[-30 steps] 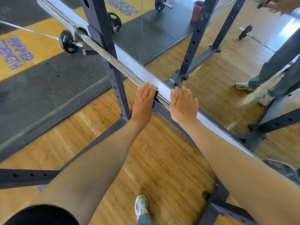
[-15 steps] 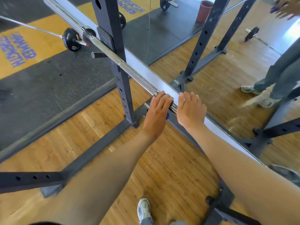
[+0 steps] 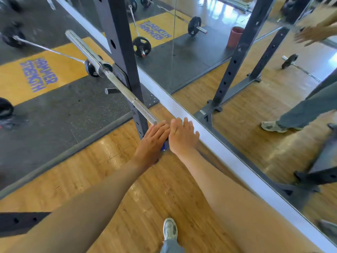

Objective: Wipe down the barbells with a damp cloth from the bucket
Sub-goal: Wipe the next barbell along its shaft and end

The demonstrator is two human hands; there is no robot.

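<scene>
Left hand (image 3: pixel 152 141) and right hand (image 3: pixel 182 136) lie side by side over the racked barbell (image 3: pixel 127 93). Fingers pressed together, curled over the bar. A blue cloth (image 3: pixel 164 147) shows between the hands.

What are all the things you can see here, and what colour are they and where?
Barbell: one, silver, resting on the rack, running from upper left down to the hands.
Rack upright: one, dark grey, centre.
Cloth: one, blue, just a bit showing between the hands.
Loaded barbells on the floor: at least two, black plates, upper left and top centre.
Mirror: one, right side, with a white ledge below.
Bucket: one, reddish, seen in the mirror.
Floor: wood, black rubber, yellow mat with purple lettering.
Shoe: one, grey-white, bottom centre.
Left hand: on the bar.
Right hand: on the bar beside it.
</scene>
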